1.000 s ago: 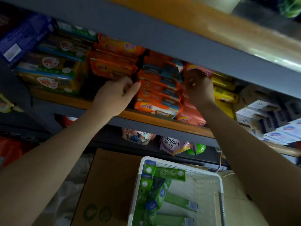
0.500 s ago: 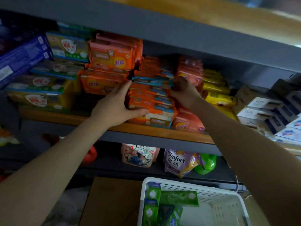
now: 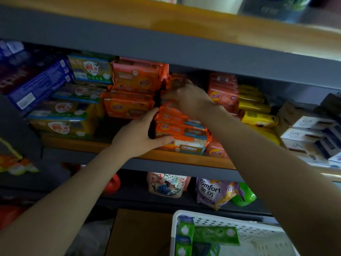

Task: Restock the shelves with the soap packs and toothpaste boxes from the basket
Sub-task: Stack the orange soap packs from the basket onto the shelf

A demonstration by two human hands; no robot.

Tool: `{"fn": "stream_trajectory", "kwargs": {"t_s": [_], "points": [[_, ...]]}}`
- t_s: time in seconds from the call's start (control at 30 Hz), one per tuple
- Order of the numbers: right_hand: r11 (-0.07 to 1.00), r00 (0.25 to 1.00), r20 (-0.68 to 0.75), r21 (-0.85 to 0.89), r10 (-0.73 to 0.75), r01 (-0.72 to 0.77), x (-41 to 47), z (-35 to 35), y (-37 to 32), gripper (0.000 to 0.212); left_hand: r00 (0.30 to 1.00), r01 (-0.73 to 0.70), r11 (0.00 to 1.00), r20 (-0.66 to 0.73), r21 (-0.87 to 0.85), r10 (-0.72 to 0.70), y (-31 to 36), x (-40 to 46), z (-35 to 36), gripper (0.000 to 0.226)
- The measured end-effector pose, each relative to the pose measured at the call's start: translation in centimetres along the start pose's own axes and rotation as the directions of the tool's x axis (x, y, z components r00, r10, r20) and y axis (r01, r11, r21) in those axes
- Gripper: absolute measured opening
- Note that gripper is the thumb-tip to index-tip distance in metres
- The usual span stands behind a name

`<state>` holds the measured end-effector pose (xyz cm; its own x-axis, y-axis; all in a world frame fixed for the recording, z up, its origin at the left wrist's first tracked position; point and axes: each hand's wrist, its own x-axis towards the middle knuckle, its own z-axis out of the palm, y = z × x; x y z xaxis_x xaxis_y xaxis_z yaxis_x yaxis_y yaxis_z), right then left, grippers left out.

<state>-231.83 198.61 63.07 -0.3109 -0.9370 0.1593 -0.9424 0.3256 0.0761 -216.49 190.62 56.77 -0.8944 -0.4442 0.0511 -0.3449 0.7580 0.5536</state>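
A stack of orange soap packs (image 3: 181, 127) stands on the wooden shelf (image 3: 186, 159) in the middle. My left hand (image 3: 140, 134) holds the stack's left side, thumb under the bottom pack and fingers up along its end. My right hand (image 3: 186, 97) lies on top of the stack, fingers curled over the top orange pack (image 3: 176, 82). A white basket (image 3: 228, 223) at the bottom right holds green toothpaste boxes (image 3: 215, 235).
More orange packs (image 3: 137, 76) and green-yellow soap packs (image 3: 60, 124) fill the shelf's left. Yellow packs (image 3: 258, 119) and white Lux boxes (image 3: 310, 133) sit on the right. Refill pouches (image 3: 214, 193) hang on the shelf below. A cardboard box (image 3: 140, 233) stands beside the basket.
The view has tilted down a little. My right hand has moved left, from the stack's right side onto its top. My left hand stays at the stack's left end.
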Motion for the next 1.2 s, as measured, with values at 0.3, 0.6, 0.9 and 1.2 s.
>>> {"fn": "stream_trajectory", "kwargs": {"t_s": [0.3,0.6,0.9,1.2], "points": [[0.89,0.975,0.029,0.401,0.221,-0.214,-2.2,1.4,4.2,0.028,1.0,0.026,0.992,-0.001,0.121,-0.026,0.3,0.2,-0.1,0.077],[0.842,0.944,0.124,0.427,0.307,-0.33,-6.2,1.8,4.3,0.044,0.997,0.064,0.973,0.045,-0.224,-0.055,-0.2,1.9,0.5,0.138],[0.923,0.938,0.297,0.28,0.176,-0.262,-9.8,0.9,2.2,0.119,0.984,0.125,0.906,0.166,-0.404,-0.061,0.6,2.3,0.7,0.14],[0.847,0.922,0.227,0.372,0.314,-0.38,-10.1,1.8,1.9,0.127,0.945,0.159,0.862,0.328,-0.481,0.008,0.7,2.7,-0.2,0.119]]}}
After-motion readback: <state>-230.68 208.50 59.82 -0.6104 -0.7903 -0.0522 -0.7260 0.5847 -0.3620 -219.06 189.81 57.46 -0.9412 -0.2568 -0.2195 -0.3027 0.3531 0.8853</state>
